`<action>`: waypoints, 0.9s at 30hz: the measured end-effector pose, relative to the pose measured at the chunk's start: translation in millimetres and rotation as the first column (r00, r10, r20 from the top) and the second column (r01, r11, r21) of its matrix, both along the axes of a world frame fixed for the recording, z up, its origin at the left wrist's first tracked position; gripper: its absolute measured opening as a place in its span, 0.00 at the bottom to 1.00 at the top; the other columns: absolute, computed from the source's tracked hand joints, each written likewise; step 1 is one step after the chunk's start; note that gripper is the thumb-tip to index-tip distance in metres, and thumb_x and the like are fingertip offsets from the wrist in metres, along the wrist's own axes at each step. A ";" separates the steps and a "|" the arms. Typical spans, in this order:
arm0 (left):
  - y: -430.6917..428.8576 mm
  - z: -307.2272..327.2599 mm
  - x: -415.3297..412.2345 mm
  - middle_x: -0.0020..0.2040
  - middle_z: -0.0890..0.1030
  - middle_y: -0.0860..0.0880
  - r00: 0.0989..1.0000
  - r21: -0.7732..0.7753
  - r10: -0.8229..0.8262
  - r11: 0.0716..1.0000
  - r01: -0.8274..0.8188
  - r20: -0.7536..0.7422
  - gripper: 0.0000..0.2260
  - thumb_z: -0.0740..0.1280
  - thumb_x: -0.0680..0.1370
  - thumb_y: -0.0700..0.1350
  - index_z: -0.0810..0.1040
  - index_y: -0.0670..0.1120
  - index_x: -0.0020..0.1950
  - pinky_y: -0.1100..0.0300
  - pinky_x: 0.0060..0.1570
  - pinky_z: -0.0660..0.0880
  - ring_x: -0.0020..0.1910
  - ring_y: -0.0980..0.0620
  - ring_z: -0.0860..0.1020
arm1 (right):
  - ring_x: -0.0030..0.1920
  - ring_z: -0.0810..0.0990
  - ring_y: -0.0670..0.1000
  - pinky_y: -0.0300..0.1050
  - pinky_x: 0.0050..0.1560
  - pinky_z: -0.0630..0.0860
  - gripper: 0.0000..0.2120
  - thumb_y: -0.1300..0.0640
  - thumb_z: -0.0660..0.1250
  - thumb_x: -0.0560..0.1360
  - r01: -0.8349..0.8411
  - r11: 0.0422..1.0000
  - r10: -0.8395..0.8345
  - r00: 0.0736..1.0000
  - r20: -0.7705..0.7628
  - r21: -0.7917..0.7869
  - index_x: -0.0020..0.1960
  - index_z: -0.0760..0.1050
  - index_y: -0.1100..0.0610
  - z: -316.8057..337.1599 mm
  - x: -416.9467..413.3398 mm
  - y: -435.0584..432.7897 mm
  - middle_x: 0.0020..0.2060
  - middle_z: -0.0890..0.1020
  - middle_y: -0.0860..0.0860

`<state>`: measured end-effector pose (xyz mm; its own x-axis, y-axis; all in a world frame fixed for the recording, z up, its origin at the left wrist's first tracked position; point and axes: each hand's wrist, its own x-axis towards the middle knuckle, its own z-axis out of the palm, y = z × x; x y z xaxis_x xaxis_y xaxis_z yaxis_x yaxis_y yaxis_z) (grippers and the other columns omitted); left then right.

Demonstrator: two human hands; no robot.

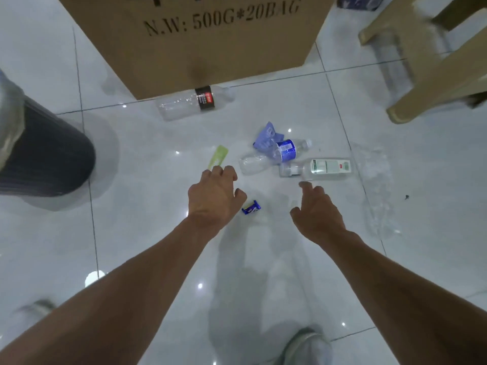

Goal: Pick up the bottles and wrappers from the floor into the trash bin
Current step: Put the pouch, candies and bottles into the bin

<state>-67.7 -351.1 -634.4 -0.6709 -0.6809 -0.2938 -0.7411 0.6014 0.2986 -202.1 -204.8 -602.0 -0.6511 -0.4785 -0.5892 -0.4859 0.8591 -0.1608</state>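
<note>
Beyond both hands, at the far edge of the glossy white tile floor (263, 272), stands a big cardboard box (195, 43) printed "N.W: 500G*20BAG". Far out to the left of the left hand (213, 196) is the dark ribbed trash bin (44, 159), lined with a clear bag. Up and to the right of the right hand (317, 212) are the tan legs of a plastic stool (427, 75). A clear bottle with a black label (195, 101) lies on its side against the box's base, well ahead of the left hand. Just past the right hand's fingertips lies a clear bottle with a green-and-white label (319, 168), and touching it, a crushed bottle with a blue label (274, 155) resting partly on a crumpled blue wrapper (266, 135). A pale green wrapper (218, 156) lies flat just beyond the left hand's knuckles. A small blue wrapper (251, 207) sits between the two hands, near the left thumb. Both hands are empty, fingers loosely spread and curled above the floor.
</note>
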 end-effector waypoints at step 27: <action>43.5 -144.8 -13.8 0.54 0.73 0.47 0.995 0.178 -0.081 0.981 0.071 0.053 0.09 0.60 0.79 0.44 0.71 0.49 0.60 0.54 0.39 0.71 0.48 0.46 0.76 | 0.61 0.67 0.58 0.56 0.64 0.62 0.19 0.56 0.64 0.71 -0.507 0.743 0.662 0.653 -0.367 0.437 0.63 0.70 0.52 -152.3 -56.2 7.0 0.60 0.69 0.55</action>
